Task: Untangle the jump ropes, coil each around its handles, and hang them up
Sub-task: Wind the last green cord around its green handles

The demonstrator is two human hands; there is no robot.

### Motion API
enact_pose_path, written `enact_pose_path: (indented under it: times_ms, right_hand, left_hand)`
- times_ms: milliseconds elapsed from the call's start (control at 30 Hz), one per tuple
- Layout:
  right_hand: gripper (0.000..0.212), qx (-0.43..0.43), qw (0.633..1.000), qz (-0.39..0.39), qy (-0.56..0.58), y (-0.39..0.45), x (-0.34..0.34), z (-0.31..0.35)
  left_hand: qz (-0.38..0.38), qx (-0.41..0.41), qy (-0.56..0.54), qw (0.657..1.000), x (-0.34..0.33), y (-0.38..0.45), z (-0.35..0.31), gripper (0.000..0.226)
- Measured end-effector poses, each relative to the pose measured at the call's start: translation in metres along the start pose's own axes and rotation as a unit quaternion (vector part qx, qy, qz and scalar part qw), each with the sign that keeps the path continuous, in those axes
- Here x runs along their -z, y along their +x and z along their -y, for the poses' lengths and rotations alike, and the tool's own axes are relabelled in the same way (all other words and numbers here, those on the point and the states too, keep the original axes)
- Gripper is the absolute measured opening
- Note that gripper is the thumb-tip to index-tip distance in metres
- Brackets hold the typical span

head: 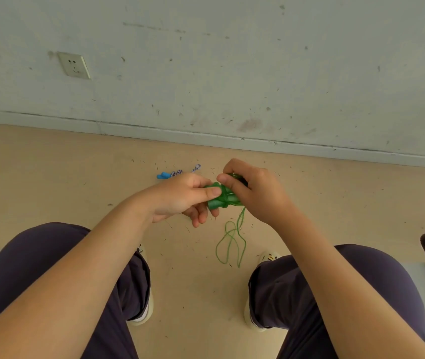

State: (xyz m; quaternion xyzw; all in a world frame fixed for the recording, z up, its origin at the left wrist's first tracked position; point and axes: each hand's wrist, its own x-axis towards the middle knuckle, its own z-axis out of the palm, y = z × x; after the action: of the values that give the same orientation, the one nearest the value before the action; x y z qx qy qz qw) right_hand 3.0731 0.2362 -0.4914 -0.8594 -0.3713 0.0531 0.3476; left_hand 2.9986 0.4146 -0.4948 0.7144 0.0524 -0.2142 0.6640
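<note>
Sitting low, knees apart, above a tan floor [51, 177]. Two green plastic jump-rope handles [219, 200] held side by side between both hands, up in the air over the floor. Left hand [180, 198] curled round the handle ends, thumb pressing on top. Right hand [255, 193] pinching the thin green cord [232, 242] where it wraps the handles — a few turns on already, one long loose loop hanging down between the knees.

To do it well: keep the handles squeezed together, pull each turn snug, lay it next to the last one, no crossing.

Counting now — two green handles, one green cord. One more rope by the wall: blue handle [163, 175] and striped white-and-purple cord [196, 167], lying on the floor. One wall socket [73, 65]. Hook for hanging: not seen.
</note>
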Motion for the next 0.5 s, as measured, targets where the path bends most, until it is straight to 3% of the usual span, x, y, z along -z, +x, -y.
enact_pose_path:
  times_ms: [100, 267, 367, 500]
  right_hand:
    - [0.016, 0.002, 1.0, 0.02, 0.002, -0.002, 0.0, 0.001]
    - [0.015, -0.024, 0.998, 0.03, 0.042, -0.001, 0.002, -0.002]
    - [0.025, -0.046, 0.995, 0.048, 0.074, -0.001, 0.004, -0.005]
    - [0.022, -0.033, 0.993, 0.047, 0.104, 0.002, 0.007, -0.007]
  left_hand:
    - [0.025, 0.017, 0.009, 1.0, 0.001, -0.002, 0.001, 0.023]
    - [-0.013, -0.015, 0.059, 0.998, -0.005, 0.002, 0.008, 0.015]
    - [-0.021, -0.016, 0.097, 0.995, -0.009, 0.004, 0.011, 0.018]
    - [-0.02, -0.026, 0.075, 0.997, -0.01, 0.004, 0.009, 0.016]
